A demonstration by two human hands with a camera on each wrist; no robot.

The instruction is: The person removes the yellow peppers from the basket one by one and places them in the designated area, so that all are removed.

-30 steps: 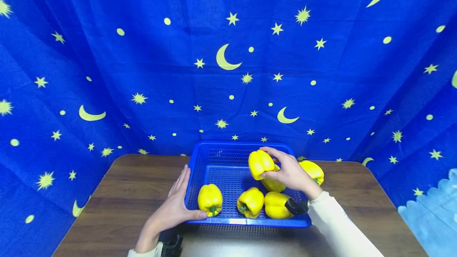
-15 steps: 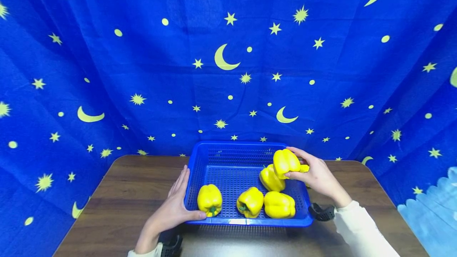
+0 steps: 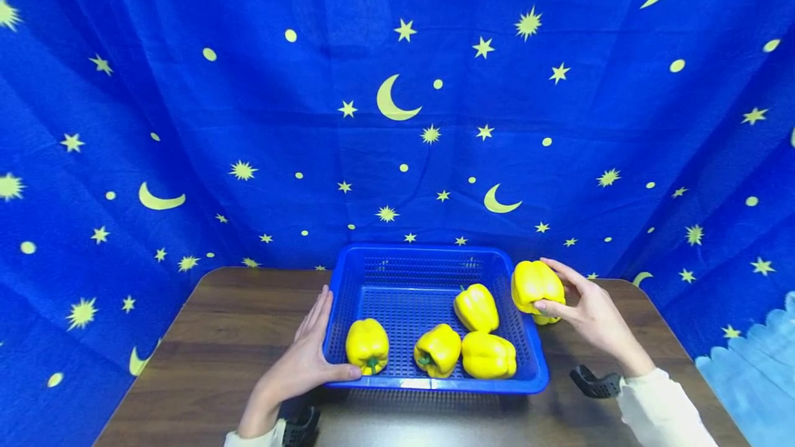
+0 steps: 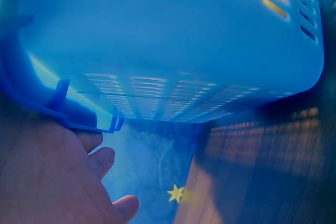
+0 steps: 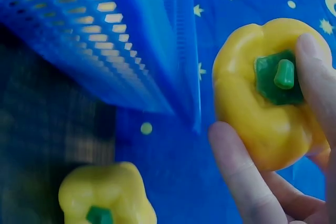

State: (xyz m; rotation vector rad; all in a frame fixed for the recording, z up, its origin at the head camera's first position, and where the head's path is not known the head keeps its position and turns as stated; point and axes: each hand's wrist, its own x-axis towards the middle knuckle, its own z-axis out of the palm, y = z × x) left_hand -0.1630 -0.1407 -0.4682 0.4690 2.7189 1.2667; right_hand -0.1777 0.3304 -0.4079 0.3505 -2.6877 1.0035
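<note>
A yellow bell pepper (image 3: 537, 283) is in my right hand (image 3: 599, 316), just outside the right rim of the blue plastic basket (image 3: 535, 357). In the right wrist view, my thumb and fingers pinch this pepper (image 5: 262, 108) around its green stem end. Below it, another yellow pepper (image 5: 107, 190) lies outside the basket, mostly hidden by the held one in the head view. My left hand (image 3: 298, 359) rests against the basket's left side, its fingers straight along the wall and its thumb on the front rim. Several yellow peppers (image 3: 437, 350) lie inside the basket.
The basket stands on a brown wooden table (image 3: 205, 357). A blue cloth (image 3: 298, 123) with yellow moons and stars hangs right behind and at both sides. Each wrist carries a black strapped mount (image 3: 594, 383).
My right hand has carried the pepper rightward from above the basket's interior to beyond its right rim. The left hand and the basket have stayed in place.
</note>
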